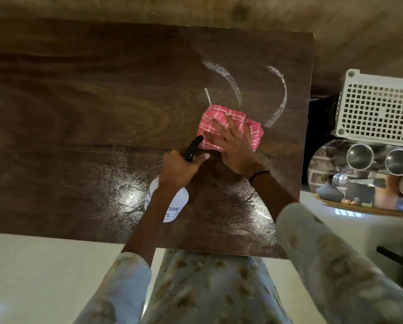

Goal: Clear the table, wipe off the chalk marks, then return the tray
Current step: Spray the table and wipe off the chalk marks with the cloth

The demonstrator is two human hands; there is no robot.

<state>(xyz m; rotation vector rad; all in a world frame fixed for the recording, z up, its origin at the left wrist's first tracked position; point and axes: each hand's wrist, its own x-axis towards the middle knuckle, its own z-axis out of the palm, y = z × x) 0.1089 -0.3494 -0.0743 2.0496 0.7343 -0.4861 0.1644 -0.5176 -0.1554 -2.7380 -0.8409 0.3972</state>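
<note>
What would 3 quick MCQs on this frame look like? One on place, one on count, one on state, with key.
1. Where does the pink checked cloth lie?
A. in the white basket
B. on the table under the right hand
C. on the tray

2. How many steel cups stand on the tray?
A. two
B. four
C. none

3. What state are the chalk marks in?
A. all wiped off
B. hidden under the bottle
C. some arcs still show beyond the cloth

Key: 1 B, the right hand presses flat on the cloth on the wooden table; 2 A, two steel cups sit side by side; 3 C, white arcs remain above the cloth, while the left hand grips the spray bottle.
</note>
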